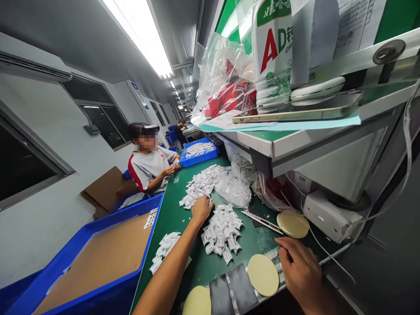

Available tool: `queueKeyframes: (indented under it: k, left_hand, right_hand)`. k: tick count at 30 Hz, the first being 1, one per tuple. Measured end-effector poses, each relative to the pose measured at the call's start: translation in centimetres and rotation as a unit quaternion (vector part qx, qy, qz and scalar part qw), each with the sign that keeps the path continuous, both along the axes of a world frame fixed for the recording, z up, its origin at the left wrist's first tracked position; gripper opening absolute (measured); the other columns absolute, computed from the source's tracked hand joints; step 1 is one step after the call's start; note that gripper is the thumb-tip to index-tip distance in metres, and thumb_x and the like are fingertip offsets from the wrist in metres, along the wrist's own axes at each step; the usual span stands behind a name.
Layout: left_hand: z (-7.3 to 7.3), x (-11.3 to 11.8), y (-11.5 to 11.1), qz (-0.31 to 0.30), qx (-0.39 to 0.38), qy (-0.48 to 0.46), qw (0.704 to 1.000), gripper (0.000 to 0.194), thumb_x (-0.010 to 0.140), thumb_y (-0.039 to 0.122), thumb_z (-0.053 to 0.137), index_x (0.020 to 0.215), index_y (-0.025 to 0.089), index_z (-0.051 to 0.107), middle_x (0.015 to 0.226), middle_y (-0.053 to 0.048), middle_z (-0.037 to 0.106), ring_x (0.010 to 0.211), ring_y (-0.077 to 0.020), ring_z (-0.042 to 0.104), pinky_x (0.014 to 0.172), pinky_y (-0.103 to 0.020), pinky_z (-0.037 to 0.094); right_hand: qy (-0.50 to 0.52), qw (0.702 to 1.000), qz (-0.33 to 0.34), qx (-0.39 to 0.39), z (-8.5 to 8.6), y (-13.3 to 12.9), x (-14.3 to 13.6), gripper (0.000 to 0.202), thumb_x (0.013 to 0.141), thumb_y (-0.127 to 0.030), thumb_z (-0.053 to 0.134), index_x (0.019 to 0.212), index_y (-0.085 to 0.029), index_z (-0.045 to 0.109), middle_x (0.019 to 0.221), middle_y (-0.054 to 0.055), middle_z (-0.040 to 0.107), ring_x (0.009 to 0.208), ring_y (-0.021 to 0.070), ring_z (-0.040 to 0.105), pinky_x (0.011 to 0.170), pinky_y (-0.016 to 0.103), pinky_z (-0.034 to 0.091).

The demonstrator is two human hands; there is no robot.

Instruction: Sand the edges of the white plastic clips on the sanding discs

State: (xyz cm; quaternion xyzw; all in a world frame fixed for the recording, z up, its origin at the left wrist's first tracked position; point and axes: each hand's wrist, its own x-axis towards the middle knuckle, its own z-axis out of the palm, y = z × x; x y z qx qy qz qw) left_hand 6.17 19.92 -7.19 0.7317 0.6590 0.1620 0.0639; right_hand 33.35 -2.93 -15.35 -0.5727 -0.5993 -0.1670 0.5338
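My left hand [201, 210] reaches across the green table to the near edge of a heap of small white plastic parts [205, 177]. Its fingers are bent and closed. A bit of white shows at the fingertips, too small to make out. Just nearer lies a second pile of white plastic parts [223, 232]. My right hand [300, 264] hovers at the table's front edge, thumb and index finger apart, with nothing seen in it. Close to it are a round pale-yellow disc [263, 274] and another yellow disc [293, 224]. A smaller group of white parts [166, 247] lies left of my forearm.
A blue bin [98, 223] with a cardboard sheet stands at the left. At the far end, a co-worker [152, 162] sits by a blue tray [199, 162] of white parts. A loaded shelf [272, 148] overhangs the right side. Tweezers [262, 221] and a white cable [323, 251] lie below it.
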Motion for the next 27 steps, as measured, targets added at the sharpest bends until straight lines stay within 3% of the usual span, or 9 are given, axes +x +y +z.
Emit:
queueKeyframes:
  k: [4,9,16,19,23,27]
  left_hand:
    - [-0.6,-0.1,1.1,0.014,-0.016,-0.015,1.000,0.036,0.095,0.036,0.062,0.126,0.017,0.059,0.127,-0.010,0.062,0.108,-0.0232,0.064,0.091,-0.045,0.056]
    - [-0.6,-1.2,1.6,-0.026,-0.041,-0.066,0.997,0.037,0.095,0.036,0.061,0.127,0.017,0.059,0.127,-0.010,0.062,0.108,-0.0231,0.064,0.091,-0.045,0.056]
    - [-0.2,-1.0,0.8,-0.049,-0.059,-0.209,0.975,0.036,0.095,0.036,0.062,0.124,0.016,0.060,0.123,-0.010,0.063,0.104,-0.0221,0.065,0.088,-0.044,0.057]
    - [1.2,-0.4,-1.0,-0.080,-0.061,-0.295,0.950,0.036,0.095,0.041,0.061,0.120,0.015,0.062,0.115,-0.009,0.068,0.095,-0.0198,0.067,0.079,-0.037,0.057]
    - [3.8,0.3,-5.6,-0.123,-0.058,-0.390,0.911,0.047,0.086,0.053,0.065,0.120,0.019,0.064,0.116,-0.012,0.072,0.091,-0.0203,0.069,0.066,-0.027,0.052]
    - [5.9,0.6,-9.5,-0.130,-0.056,-0.437,0.888,0.047,0.082,0.051,0.071,0.118,0.022,0.067,0.122,-0.012,0.072,0.101,-0.0231,0.068,0.069,-0.026,0.052]
  right_hand:
    - [-0.006,1.000,-0.002,0.016,0.2,0.1,-0.1,0.017,0.097,-0.019,0.053,0.105,-0.021,0.067,0.092,0.005,0.074,0.084,0.0186,0.069,0.079,0.034,0.045]
    - [0.001,1.000,0.009,0.002,0.0,-0.2,0.0,0.018,0.097,-0.018,0.054,0.110,-0.021,0.066,0.097,0.005,0.074,0.087,0.0181,0.068,0.080,0.033,0.045]
    - [0.003,1.000,0.018,-0.012,-0.1,-0.3,0.1,0.018,0.097,-0.018,0.055,0.111,-0.022,0.065,0.097,0.004,0.074,0.087,0.0176,0.068,0.082,0.033,0.044]
    - [0.006,1.000,0.013,-0.007,-0.1,-0.3,0.2,0.019,0.096,-0.017,0.055,0.111,-0.022,0.065,0.097,0.004,0.074,0.085,0.0172,0.068,0.080,0.033,0.045]
    - [0.001,0.999,0.027,-0.018,-0.1,-0.3,0.4,0.017,0.097,-0.020,0.053,0.110,-0.021,0.065,0.095,0.005,0.074,0.083,0.0180,0.068,0.077,0.033,0.045]
    - [-0.009,0.999,0.024,-0.023,0.1,-0.5,0.6,0.018,0.096,-0.021,0.055,0.110,-0.022,0.066,0.096,0.004,0.074,0.081,0.0174,0.068,0.076,0.032,0.046]
